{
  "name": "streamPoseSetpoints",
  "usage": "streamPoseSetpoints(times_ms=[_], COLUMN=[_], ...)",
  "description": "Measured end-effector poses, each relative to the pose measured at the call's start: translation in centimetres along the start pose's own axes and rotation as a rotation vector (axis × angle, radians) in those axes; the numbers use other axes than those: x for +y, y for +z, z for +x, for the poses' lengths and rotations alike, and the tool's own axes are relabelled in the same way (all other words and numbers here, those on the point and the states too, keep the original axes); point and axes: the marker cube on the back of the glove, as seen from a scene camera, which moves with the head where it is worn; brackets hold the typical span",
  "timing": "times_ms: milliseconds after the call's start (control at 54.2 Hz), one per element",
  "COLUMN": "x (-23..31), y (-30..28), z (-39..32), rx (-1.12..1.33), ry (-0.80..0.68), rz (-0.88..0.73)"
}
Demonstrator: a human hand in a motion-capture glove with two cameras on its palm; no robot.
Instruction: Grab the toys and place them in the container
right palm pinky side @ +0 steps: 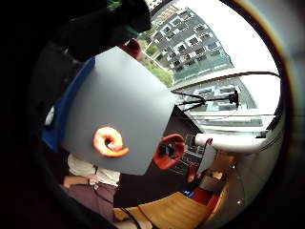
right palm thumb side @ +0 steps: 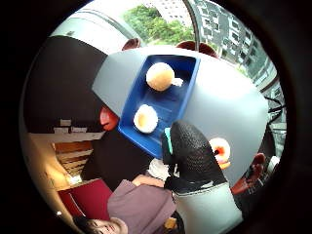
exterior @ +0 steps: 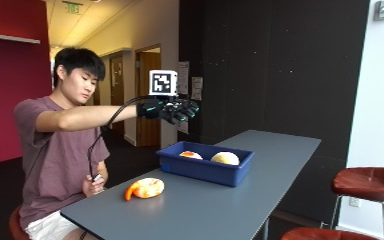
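Blue container point(exterior: 205, 169), desk point(exterior: 258, 200) centre: two round toys point(exterior: 224, 158) inside. Orange shrimp toy point(exterior: 145, 188) left beside it, pending. Gloved right hand point(exterior: 172, 110) raised above, grip relaxed, empty

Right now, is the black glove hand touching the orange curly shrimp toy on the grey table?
Apart. The outside view shows the gloved right hand raised in the air above the blue plastic container, while the orange shrimp toy lies alone on the grey table.
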Motion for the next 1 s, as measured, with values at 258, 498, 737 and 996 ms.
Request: streamPoseSetpoints(times_ms=[258,498,737,996], x=[6.2,8.0,8.1,7.7], y=[12.8,24.1,26.4,26.5], z=[3.1,1.5,2.2,3.0], rx=[-0.061,-0.086,-0.042,0.138], ry=[-0.010,-0.042,-0.077,-0.349], rz=[-0.164,-0.286,0.038,0.250])
